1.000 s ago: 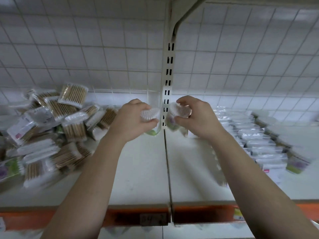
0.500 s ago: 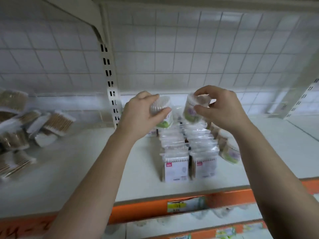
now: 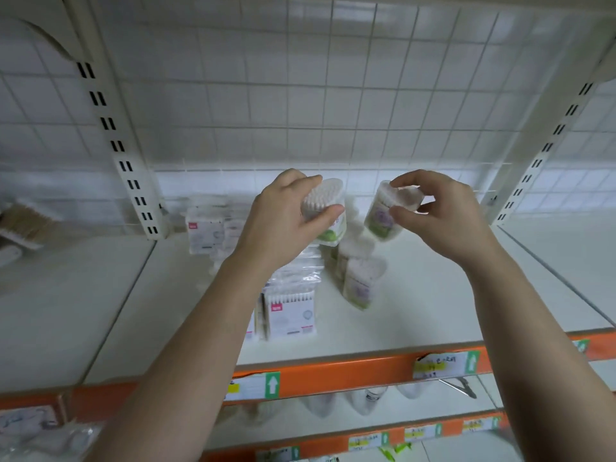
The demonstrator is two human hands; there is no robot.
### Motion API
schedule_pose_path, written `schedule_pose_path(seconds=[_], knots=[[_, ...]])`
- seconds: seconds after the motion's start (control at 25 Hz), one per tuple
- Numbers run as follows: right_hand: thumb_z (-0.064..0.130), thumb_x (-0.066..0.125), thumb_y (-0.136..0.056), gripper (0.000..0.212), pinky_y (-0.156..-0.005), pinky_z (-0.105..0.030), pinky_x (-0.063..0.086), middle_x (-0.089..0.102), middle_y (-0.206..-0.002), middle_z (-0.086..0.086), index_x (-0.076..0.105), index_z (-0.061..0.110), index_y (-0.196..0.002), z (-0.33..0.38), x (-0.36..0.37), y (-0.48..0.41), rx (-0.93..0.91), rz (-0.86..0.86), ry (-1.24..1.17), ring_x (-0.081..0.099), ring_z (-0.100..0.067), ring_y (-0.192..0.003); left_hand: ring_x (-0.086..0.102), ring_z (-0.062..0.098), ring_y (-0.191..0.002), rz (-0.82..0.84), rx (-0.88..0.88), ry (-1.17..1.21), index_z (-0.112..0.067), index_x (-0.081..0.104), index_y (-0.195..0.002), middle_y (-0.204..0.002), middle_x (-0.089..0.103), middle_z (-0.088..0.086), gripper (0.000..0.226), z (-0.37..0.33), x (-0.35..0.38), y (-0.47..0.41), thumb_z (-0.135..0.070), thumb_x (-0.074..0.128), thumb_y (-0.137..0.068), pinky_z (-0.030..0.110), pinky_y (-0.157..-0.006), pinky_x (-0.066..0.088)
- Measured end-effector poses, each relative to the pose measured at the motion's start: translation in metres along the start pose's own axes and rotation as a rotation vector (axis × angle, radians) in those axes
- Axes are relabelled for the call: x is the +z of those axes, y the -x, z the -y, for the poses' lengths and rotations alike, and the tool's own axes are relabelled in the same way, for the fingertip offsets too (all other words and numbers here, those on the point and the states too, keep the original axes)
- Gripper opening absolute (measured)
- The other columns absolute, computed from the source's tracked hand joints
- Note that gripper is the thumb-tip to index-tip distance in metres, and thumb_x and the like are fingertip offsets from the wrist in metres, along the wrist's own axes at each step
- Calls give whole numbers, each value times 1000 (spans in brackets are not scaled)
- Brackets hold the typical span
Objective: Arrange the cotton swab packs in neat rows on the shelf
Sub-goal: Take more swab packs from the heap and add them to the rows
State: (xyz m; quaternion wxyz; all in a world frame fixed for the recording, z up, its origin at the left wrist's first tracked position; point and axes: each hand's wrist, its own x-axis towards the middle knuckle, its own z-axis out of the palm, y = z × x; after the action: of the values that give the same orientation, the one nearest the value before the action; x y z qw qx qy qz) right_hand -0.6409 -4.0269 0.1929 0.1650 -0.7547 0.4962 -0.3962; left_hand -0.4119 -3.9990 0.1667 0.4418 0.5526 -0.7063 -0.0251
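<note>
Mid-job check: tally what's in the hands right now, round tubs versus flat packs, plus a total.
Round tubs: 2, the left tub in the left hand, the right tub in the right hand.
Flat packs: 0 in hand; they stand on the shelf, overlapping too much to count.
Total in hand: 2.

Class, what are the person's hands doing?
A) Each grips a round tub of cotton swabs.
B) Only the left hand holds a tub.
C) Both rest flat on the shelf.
A: the left hand grips one swab tub and the right hand grips a second swab tub, above the shelf.
</note>
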Motion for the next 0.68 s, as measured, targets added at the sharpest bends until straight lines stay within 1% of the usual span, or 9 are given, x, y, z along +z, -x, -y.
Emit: schedule_pose_path(seconds=[0.08, 0.16, 0.24, 0.32, 0.4, 0.52, 0.56, 0.68], knots=[[17, 67, -77, 32, -80, -37, 53, 60, -103, 16, 64, 29, -106, -18, -4, -5, -14, -14, 15, 58, -22, -87, 55, 10, -87, -4, -12, 4, -13, 59, -129, -114, 54, -6, 61, -6, 12, -1, -53, 63, -83, 33, -87, 50], [15, 67, -77, 34, -85, -35, 50, 59, -106, 14, 64, 24, -110, -38, -5, -12, -29, -23, 39, 54, -13, -94, 56, 12, -90, -10, -32, -3, -13, 58, -129, -115, 54, -6, 64, -12, 23, -2, -56, 60, -81, 36, -88, 50], [13, 69, -77, 36, -84, -33, 47, 59, -107, 9, 64, 19, -111, -58, 1, -21, -54, -6, 66, 51, -12, -95, 57, 13, -95, -9, -50, -16, -14, 58, -129, -115, 54, -6, 66, -16, 32, -4, -58, 58, -80, 37, -89, 50], [13, 69, -76, 37, -78, -27, 42, 62, -109, 2, 63, 18, -113, -77, 13, -30, -66, 29, 99, 50, -14, -91, 57, 13, -98, -2, -58, -29, -14, 58, -129, -114, 53, -7, 67, -18, 39, -6, -59, 57, -80, 38, -88, 51], [13, 70, -76, 40, -78, -24, 38, 63, -111, 0, 63, 16, -115, -93, 28, -39, -59, 57, 109, 51, -16, -92, 57, 12, -97, 1, -72, -30, -14, 57, -130, -113, 53, -8, 68, -17, 41, -8, -59, 57, -79, 37, -88, 51], [13, 73, -76, 44, -81, -21, 38, 60, -114, 0, 61, 13, -119, -113, 49, -53, -34, 90, 84, 51, -14, -93, 59, 12, -92, -15, -92, -16, -14, 58, -130, -112, 51, -10, 68, -14, 44, -12, -59, 58, -78, 36, -86, 52], [12, 73, -76, 43, -82, -23, 41, 59, -114, -1, 61, 12, -117, -118, 54, -57, -31, 94, 68, 52, -14, -94, 60, 13, -91, -25, -93, -11, -14, 58, -129, -111, 51, -11, 69, -13, 44, -13, -60, 58, -78, 37, -86, 53], [11, 75, -73, 36, -86, -35, 49, 57, -107, -3, 64, 11, -107, -130, 66, -73, -33, 77, 8, 54, -17, -95, 60, 13, -92, -41, -96, -14, -14, 59, -128, -112, 52, -10, 69, -10, 44, -17, -61, 57, -77, 37, -84, 54]])
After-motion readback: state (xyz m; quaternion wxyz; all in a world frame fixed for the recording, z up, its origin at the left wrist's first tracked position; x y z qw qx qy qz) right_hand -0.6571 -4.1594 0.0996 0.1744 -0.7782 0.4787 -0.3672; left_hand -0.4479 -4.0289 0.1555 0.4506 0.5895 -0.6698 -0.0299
